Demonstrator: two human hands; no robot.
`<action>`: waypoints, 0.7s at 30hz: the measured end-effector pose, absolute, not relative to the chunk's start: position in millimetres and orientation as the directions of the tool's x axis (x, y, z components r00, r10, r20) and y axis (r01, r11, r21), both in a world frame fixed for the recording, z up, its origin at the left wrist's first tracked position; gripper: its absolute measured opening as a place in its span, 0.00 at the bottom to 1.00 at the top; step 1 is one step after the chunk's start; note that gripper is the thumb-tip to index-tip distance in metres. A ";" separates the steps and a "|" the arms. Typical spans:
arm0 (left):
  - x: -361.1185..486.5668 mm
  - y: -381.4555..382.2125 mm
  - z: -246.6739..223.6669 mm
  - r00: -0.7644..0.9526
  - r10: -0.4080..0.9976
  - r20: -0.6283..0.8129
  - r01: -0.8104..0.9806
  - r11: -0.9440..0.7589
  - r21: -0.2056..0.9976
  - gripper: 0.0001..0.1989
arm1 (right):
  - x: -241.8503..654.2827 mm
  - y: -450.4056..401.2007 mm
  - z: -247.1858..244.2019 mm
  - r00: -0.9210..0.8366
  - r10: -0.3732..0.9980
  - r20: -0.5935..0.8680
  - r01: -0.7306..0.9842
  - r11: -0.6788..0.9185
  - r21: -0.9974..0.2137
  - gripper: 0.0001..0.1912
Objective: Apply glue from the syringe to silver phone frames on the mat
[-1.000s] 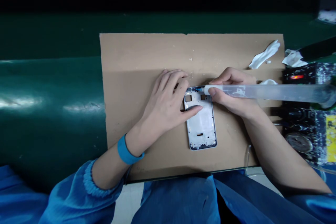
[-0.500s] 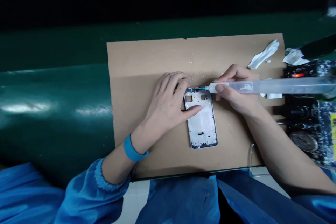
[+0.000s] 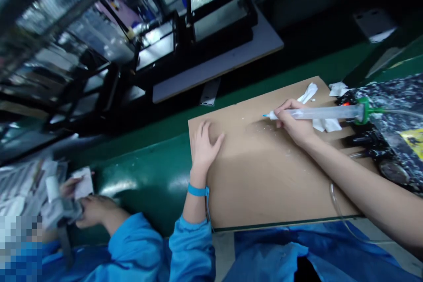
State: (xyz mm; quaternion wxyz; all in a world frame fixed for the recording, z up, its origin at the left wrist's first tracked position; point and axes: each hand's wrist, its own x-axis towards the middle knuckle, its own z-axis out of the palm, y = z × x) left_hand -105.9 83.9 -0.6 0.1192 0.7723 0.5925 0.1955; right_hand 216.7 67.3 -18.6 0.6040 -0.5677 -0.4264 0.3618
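Observation:
My left hand (image 3: 205, 147) rests on the left part of the cardboard sheet (image 3: 261, 185), fingers apart and holding nothing. A blue band (image 3: 197, 190) circles that wrist. Closed around a dispensing syringe (image 3: 319, 113), my right hand (image 3: 295, 121) is above the sheet's right half. The syringe is long and translucent, with a blue needle tip pointing left. A green cap (image 3: 364, 111) with a clear tube closes its rear end. Beyond the sheet's far edge, by the shelf, lies a flat pale phone-shaped part (image 3: 210, 91).
White tissues (image 3: 327, 124) lie under and behind the syringe. A black speckled control box (image 3: 396, 141) with knobs stands at right. On the left, a co-worker's hands (image 3: 95, 211) hold a white flat piece (image 3: 83, 183). A raised shelf (image 3: 224, 61) runs along the back.
The view has swung left. The phone frame that lay under my hands is gone from the cardboard. My left hand has moved left and spread; the syringe tip is off the frame.

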 end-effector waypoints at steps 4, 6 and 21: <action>-123.0 63.5 -9.1 0.266 0.961 0.074 0.903 -0.275 0.330 0.36 | 210.9 68.8 -7.7 0.329 0.943 0.050 0.050 0.036 -0.998 0.11; -122.4 60.3 -7.4 0.262 0.959 0.112 0.906 -0.284 0.314 0.34 | 214.6 69.3 6.7 0.312 0.946 0.085 0.068 0.067 -0.995 0.12; -118.4 69.7 4.1 0.277 0.892 0.357 0.872 -0.390 0.297 0.17 | 314.3 -30.3 16.7 0.408 0.807 0.427 0.683 0.041 -0.729 0.17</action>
